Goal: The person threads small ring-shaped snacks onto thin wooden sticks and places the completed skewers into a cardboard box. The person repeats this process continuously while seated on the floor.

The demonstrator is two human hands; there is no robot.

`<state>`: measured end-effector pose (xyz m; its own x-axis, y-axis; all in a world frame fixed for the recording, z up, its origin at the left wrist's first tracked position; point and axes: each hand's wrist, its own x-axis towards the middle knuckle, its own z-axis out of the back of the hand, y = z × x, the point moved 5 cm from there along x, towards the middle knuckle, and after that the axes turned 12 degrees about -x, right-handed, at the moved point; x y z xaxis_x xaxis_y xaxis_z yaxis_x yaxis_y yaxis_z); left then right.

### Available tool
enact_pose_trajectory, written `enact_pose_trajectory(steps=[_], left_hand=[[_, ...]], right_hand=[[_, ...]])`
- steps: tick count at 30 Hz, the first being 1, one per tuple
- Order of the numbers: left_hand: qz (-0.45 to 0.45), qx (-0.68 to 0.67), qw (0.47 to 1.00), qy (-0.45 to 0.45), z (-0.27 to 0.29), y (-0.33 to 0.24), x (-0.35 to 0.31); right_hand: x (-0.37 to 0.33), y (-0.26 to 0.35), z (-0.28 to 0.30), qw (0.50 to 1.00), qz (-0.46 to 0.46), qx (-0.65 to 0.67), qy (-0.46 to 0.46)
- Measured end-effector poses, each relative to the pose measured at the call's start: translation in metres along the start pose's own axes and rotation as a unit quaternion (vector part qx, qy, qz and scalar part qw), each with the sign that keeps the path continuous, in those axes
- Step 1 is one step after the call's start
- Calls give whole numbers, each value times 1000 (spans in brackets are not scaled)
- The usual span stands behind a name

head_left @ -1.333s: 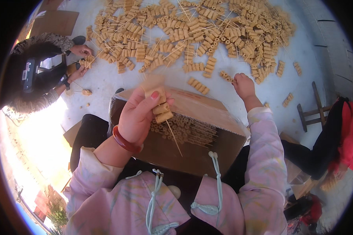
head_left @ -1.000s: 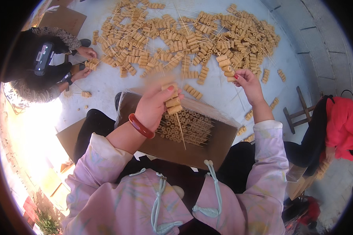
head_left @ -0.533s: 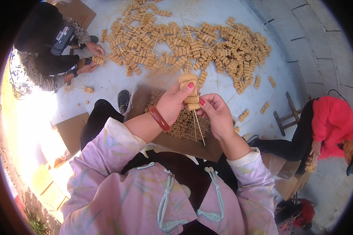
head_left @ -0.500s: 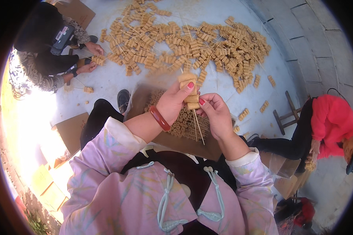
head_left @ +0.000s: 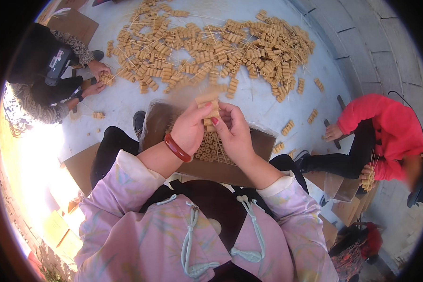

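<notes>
My left hand (head_left: 190, 129) grips a skewer stacked with tan tube-shaped pieces (head_left: 210, 108), held upright above a cardboard box (head_left: 263, 143) on my lap. My right hand (head_left: 235, 134) pinches the lower end of the same stack from the right, fingertips touching the pieces. A red bangle (head_left: 176, 148) sits on my left wrist. The box holds rows of finished skewers (head_left: 210, 146), partly hidden by my hands.
A large heap of tan tube pieces and thin sticks (head_left: 211, 44) covers the pale ground ahead. A person in dark clothes (head_left: 47, 70) crouches at the upper left, handling pieces. A person in red (head_left: 385, 136) sits at the right. Flat cardboard (head_left: 77, 162) lies to my left.
My right hand came back from the heap with a piece and joined the left at the skewer. Both hands now hold the stack closer together above the box.
</notes>
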<state>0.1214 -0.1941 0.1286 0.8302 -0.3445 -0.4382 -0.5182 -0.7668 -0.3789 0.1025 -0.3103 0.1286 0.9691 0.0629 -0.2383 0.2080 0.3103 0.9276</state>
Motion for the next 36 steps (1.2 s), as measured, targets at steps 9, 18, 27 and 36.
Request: enact_pose_trajectory(steps=[9,18,27,36], left_hand=[[-34,-34,996,-72,31,-38,25],[39,-50,989,-136,37,-30,31],[40,-24,983,-176,38,-27,36],[36,7,985,-168,39,-25,33]], right_hand=[[102,-44,97,985,62,-159,16],[177,-229,63,753,229,-568,243],[181,-292,41,621,310,-667,270],[154,-270,49,610,411,-637,229]])
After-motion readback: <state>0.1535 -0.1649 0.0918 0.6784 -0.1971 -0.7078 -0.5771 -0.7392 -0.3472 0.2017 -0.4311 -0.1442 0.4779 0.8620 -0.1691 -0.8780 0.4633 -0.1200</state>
